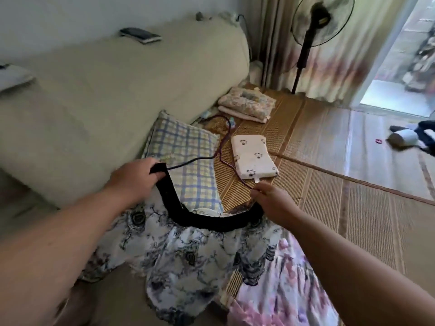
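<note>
Head view: my left hand grips one end of the black band of the printed garment, probably with a tip of the wire hanger too. My right hand pinches the hanger's other tip. The garment hangs over the woven mat's left edge, beside the sofa.

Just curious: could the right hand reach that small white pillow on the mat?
Probably yes: the pillow lies just beyond the right hand, nothing between them, though its fingers pinch the hanger.

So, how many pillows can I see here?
2: a checked pillow leaning against the sofa, and a small white pillow flat on the mat to its right. The garment may hide more.
</note>
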Tool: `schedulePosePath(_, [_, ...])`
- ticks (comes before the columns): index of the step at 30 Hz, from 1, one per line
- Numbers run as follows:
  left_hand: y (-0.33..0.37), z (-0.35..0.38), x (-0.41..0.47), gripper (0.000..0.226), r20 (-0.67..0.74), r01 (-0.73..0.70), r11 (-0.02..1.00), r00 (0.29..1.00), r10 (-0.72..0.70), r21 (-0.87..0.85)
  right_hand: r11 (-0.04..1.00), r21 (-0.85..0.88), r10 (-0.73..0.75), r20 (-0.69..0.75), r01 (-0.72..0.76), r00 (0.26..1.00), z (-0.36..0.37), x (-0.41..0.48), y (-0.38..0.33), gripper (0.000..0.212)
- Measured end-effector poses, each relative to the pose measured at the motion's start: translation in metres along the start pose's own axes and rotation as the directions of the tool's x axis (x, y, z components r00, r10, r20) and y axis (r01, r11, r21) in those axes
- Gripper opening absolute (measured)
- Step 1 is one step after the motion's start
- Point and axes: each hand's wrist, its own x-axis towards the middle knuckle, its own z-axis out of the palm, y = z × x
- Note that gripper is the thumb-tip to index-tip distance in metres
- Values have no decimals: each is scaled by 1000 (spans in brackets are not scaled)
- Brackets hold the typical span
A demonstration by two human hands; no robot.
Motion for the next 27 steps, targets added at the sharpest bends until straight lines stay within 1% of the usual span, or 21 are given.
schedulePosePath(3, [-11, 25, 53, 21, 27, 43, 999, 999, -43, 3, 999, 11, 30, 28, -30, 999, 14, 61, 12, 19])
schedulePosePath(6, [-21, 65, 109, 20, 98, 77, 997, 992, -79, 19, 994, 26, 104, 67, -106, 992, 31, 120, 38, 20])
schedulePosePath(9, [-27, 114, 163, 18, 186, 107, 991, 975, -119, 74, 983, -30, 182, 129, -180, 975, 50, 173, 72, 20])
schedulePosePath(12, [-36, 160, 204, 16, 229, 132, 977, 959, -169, 170, 969, -43, 246, 177, -242, 953, 71, 219, 102, 21])
schedulePosePath(17, [-52, 220, 250, 17, 256, 141, 958, 944, -206, 251, 953, -129, 295, 203, -273, 934, 105, 281, 140, 23])
schedulePosePath(20, [-61, 241, 262, 15, 249, 154, 955, 944, -219, 253, 954, -202, 264, 214, -222, 940, 121, 305, 153, 23])
schedulePosePath(22, [-65, 251, 266, 22, 226, 179, 957, 946, -231, 226, 954, -187, 268, 176, -235, 947, 128, 313, 159, 20])
schedulePosePath(23, [-65, 254, 265, 32, 220, 194, 955, 945, -243, 223, 954, -162, 277, 156, -252, 948, 130, 315, 160, 16])
schedulePosePath(24, [-63, 255, 263, 42, 219, 201, 954, 943, -250, 223, 956, -133, 278, 132, -261, 951, 131, 314, 159, 17])
schedulePosePath(26, [-58, 256, 254, 54, 240, 192, 957, 940, -244, 219, 959, -92, 280, 128, -270, 951, 130, 308, 157, 33])
schedulePosePath(27, [-54, 254, 248, 58, 263, 176, 961, 937, -230, 213, 961, -81, 272, 146, -263, 951, 127, 301, 154, 36])
